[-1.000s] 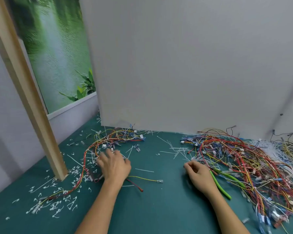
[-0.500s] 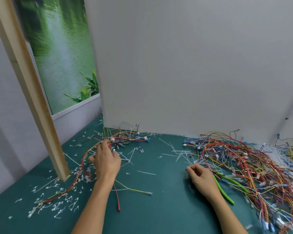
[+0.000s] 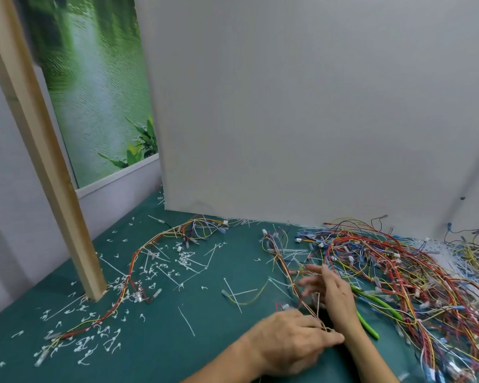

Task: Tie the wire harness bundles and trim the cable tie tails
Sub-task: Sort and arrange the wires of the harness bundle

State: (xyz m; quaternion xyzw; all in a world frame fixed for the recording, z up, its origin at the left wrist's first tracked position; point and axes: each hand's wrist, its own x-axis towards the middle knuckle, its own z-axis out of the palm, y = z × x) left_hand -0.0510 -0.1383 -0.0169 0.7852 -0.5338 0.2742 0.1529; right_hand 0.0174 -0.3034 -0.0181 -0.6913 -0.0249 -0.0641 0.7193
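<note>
A thin wire harness (image 3: 281, 261) of red and yellow wires runs from the pile's left edge down toward me. My left hand (image 3: 293, 341) lies low on the green mat and pinches the harness's near end between thumb and fingers. Just above it, my right hand (image 3: 329, 291) hovers with fingers spread and blurred, touching the harness's middle. Green-handled cutters (image 3: 371, 306) lie on the mat right of my right wrist. A tied harness (image 3: 133, 272) curves along the left side. Loose white cable ties (image 3: 233, 295) lie in the middle.
A big tangle of red, yellow and blue wires (image 3: 398, 272) fills the right side. Trimmed white tie tails (image 3: 89, 344) litter the mat at the left. A wooden post (image 3: 67, 217) stands at the left, and a grey board (image 3: 315, 134) walls off the back.
My left hand left the tied harness at the left and came across to the right, now holding another harness. My right hand rose off the mat and opened its fingers.
</note>
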